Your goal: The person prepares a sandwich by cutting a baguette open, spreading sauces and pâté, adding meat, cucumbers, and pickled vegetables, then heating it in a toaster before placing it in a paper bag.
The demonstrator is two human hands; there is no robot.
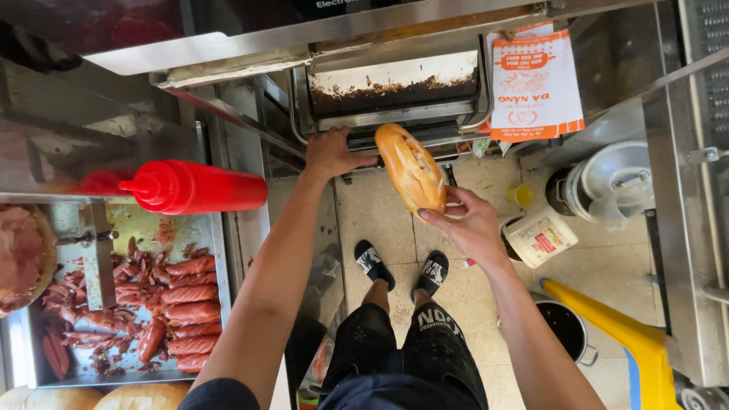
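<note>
The right hand [471, 224] holds a split baguette [411, 167] by its near end, fingers curled under the crust and thumb across the top, so the loaf points away from the person toward the press [395, 87]. The cut along the baguette faces up and shows pale crumb. The left hand [330, 154] is closed around the press's handle [425, 137], just left of the baguette's far tip; the fingers wrap the bar fully. The press's lid stands raised, its plate crusted with dark burnt residue along the upper edge. A stack of orange-and-white paper bags [535, 83] leans just right of the press. On the counter at the left, a red squeeze bottle [194, 187] lies on its side above a metal tray [216, 250] filled with red sausages [186, 304]. Two bread rolls [99, 397] sit at the bottom left edge. Below, on the tiled floor, stand the person's feet in black sandals [401, 267], with a white jug [541, 235] near the right hand, a dark pot [566, 330] and a yellow handle [607, 323] to the right.
</note>
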